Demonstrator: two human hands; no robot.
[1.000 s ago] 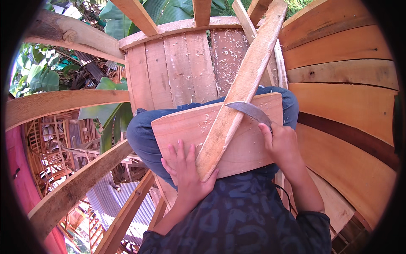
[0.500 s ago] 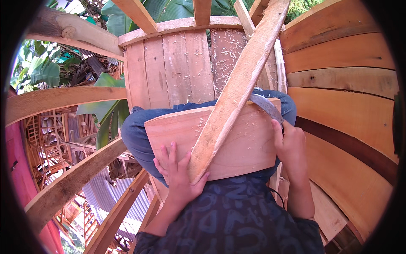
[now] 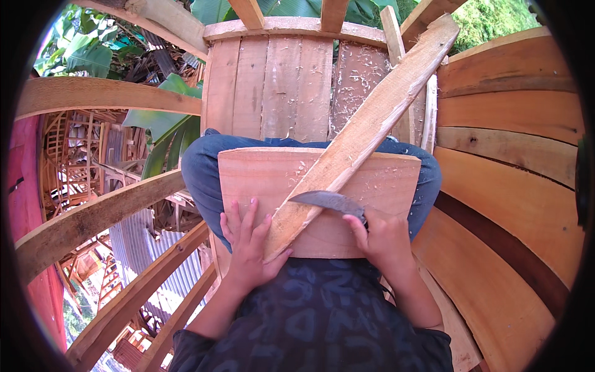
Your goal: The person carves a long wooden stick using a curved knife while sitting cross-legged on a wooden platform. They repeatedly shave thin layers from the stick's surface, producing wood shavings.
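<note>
Curved plank wall [image 3: 514,186] of a wooden hull or hut-like frame wraps the right side of the lap board; upright slat panel [image 3: 291,87] sits just beyond it, carrying loose shavings.

Lap board [image 3: 378,186]: wide, flat, pale slab lying across both thighs in blue trousers [image 3: 201,170]. Judged to serve as a work surface, since shavings are scattered on it.

Long wooden slat [image 3: 365,130] lies diagonally on the lap board, lower end near the belly side, upper end running well past the board's far right corner and over the slat panel. Rough, pale edge along its length looks freshly cut.

Left hand [image 3: 248,245] rests at the lap board's near left edge, fingers spread, thumb and palm pressed against the slat's lower end. Not wrapped round it, more a flat pin-down; likely keeps the slat from sliding under the blade.

Right hand [image 3: 381,239] sits at the board's near right edge, fist closed round the handle of a curved knife [image 3: 328,199]. Blade points left, lying across the slat's lower part, edge touching the wood.

Roof sheets and banana leaves show below left of the board.
</note>
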